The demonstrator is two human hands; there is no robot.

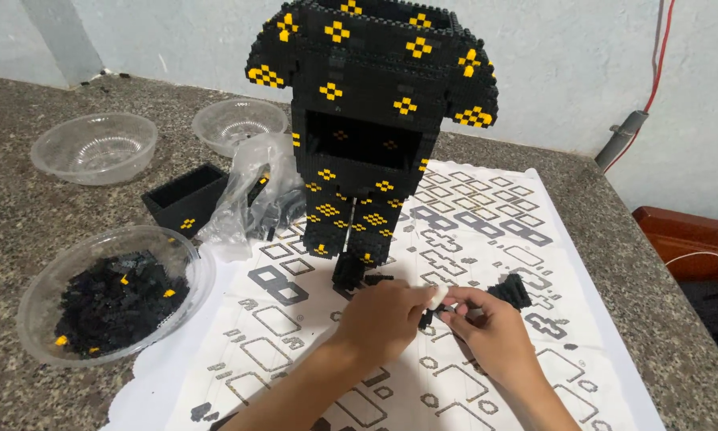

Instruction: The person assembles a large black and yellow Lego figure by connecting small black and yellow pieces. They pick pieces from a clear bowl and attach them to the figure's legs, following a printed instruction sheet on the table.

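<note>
Together, my left hand (387,315) and right hand (487,327) are pinching a small black brick piece (432,311) above the paper sheet (487,239), near the bench's front edge. I'm keeping fingertips close, pressing squarely, just before the black-and-yellow brick model (371,120).

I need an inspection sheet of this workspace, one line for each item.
Surface: grey speckled stone counter under a white printed paper sheet.
Job's things: tall black-and-yellow brick model; small black brick piece between both hands.
Clutter: clear plastic bowl of black bricks, two other clear bowls, a clear plastic bag.
Grippers: left hand and right hand meet, fingers pinching.
Cables: red wire on wall.
Surroundings: pale blue wall.
</note>
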